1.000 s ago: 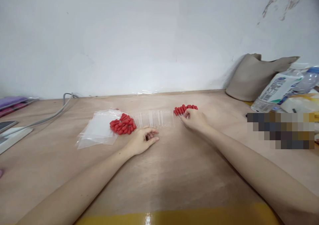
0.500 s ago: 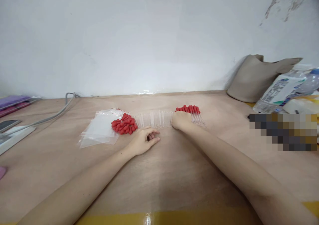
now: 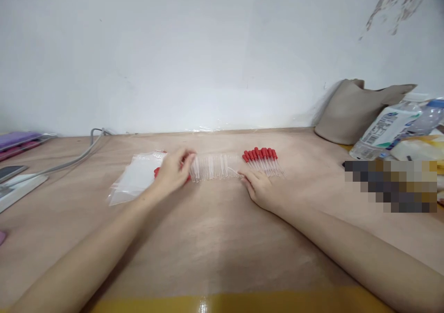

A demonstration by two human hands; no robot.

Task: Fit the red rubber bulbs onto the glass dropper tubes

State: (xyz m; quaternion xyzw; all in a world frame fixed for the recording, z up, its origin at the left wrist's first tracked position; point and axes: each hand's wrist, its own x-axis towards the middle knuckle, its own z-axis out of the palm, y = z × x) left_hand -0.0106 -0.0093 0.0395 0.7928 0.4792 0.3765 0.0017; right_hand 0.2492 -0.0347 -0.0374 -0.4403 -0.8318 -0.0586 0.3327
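My left hand (image 3: 174, 168) is over the pile of red rubber bulbs (image 3: 157, 171), covering most of it. Its fingers are curved and slightly blurred, with a gap to the thumb and nothing visible between them. Between thumb and fingers, my right hand (image 3: 260, 186) pinches a thin clear glass tube (image 3: 233, 169) that points left. Several more clear tubes (image 3: 210, 167) lie side by side in a row between my hands. Just beyond my right hand lie several droppers (image 3: 262, 158), clear tubes capped with red bulbs.
Clear zip bags (image 3: 133, 176) lie left of the bulbs. A grey cable (image 3: 74, 159) runs along the left side near a phone (image 3: 12, 172). At the right stand a beige bag-like container (image 3: 347, 114) and a plastic bottle (image 3: 383, 130). A wall closes off the back.
My left hand has moved left and away from me, onto the red bulbs. My right hand has drawn back from the droppers, uncovering them, and now has a tube in its fingers.
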